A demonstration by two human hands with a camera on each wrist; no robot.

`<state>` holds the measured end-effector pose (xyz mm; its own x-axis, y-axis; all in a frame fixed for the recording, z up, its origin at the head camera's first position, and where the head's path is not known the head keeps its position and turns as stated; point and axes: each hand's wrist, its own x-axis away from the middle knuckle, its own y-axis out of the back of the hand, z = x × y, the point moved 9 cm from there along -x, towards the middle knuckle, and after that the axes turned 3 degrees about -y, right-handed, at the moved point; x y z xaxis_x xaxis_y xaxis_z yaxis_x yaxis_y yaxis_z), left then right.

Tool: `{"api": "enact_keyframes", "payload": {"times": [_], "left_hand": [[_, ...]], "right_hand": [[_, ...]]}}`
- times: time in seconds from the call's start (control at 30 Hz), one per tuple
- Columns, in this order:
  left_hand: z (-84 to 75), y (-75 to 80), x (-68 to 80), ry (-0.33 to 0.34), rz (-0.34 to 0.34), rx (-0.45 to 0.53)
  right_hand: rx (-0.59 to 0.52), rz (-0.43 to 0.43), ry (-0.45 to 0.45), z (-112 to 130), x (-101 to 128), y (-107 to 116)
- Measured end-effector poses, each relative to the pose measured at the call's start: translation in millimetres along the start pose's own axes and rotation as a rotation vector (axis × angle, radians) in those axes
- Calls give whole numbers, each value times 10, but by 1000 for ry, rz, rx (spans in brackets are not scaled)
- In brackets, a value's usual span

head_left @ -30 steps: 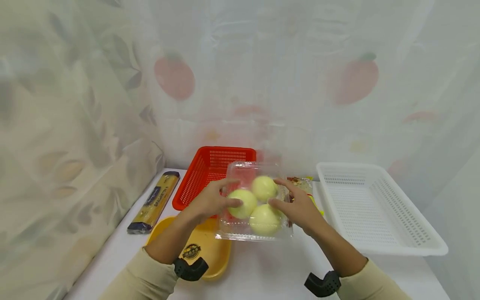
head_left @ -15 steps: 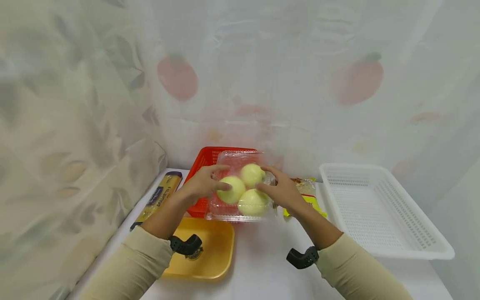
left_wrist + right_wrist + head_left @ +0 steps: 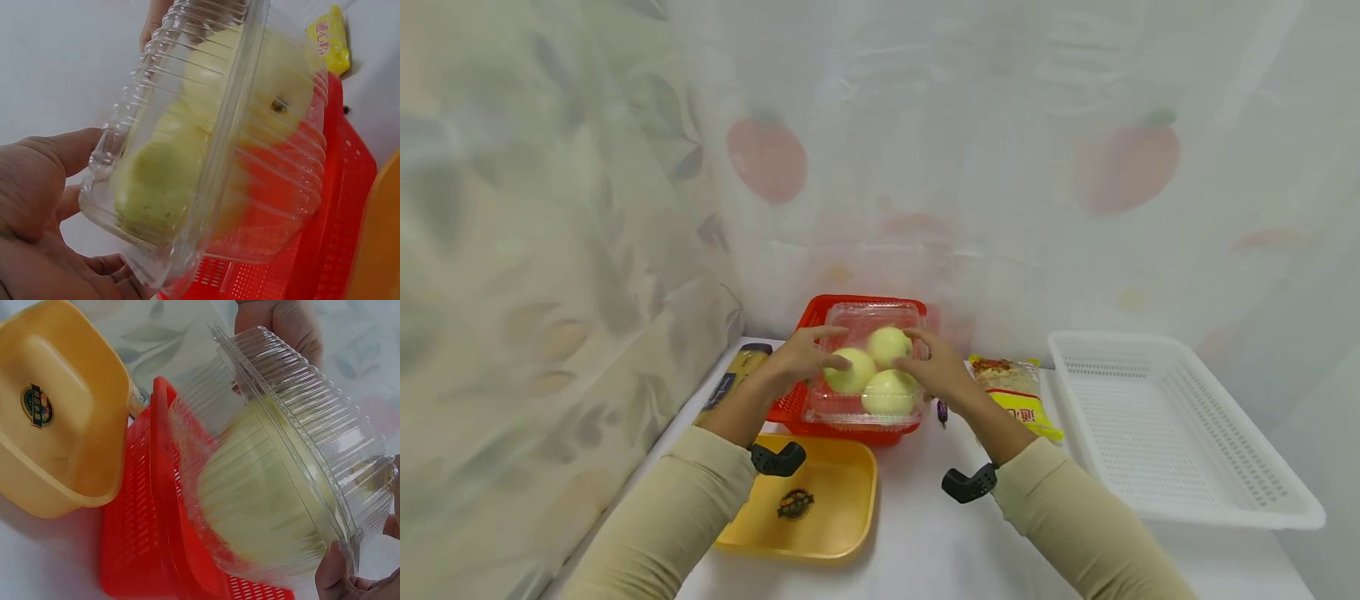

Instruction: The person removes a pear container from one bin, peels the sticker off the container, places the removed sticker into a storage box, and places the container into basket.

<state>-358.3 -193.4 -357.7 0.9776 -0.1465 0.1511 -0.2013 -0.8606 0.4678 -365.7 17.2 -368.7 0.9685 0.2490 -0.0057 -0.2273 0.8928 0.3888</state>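
A clear plastic clamshell box (image 3: 865, 367) (image 3: 206, 144) (image 3: 281, 481) holds three pale yellow-green round fruits (image 3: 888, 392). Both hands grip it by its sides, my left hand (image 3: 801, 358) on the left and my right hand (image 3: 934, 372) on the right. The box is over the red perforated basket (image 3: 820, 321) (image 3: 337, 225) (image 3: 144, 537), low in it or just above its rim; I cannot tell whether it touches the bottom.
A yellow tray (image 3: 820, 508) (image 3: 56, 406) lies in front of the red basket. A white perforated basket (image 3: 1165, 425) stands at the right. A yellow snack packet (image 3: 1018, 400) lies between the baskets. A long pasta pack (image 3: 730, 379) lies by the left curtain.
Both hands have carried the clamshell box away from me and leftwards, from above the yellow tray's far edge to over the red basket.
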Motion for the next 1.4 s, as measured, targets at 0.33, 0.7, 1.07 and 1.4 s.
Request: {"api": "enact_keyframes", "payload": {"times": [0.33, 0.7, 1.07, 1.4], "left_hand": [[139, 83, -251, -26, 5, 28], [476, 161, -382, 30, -6, 107], [805, 142, -517, 101, -69, 108], [905, 121, -549, 143, -95, 116]], "right_hand": [[31, -26, -48, -128, -272, -185], [101, -31, -88, -207, -409, -416], [125, -55, -149, -348, -466, -572], [128, -73, -156, -359, -501, -631]]}}
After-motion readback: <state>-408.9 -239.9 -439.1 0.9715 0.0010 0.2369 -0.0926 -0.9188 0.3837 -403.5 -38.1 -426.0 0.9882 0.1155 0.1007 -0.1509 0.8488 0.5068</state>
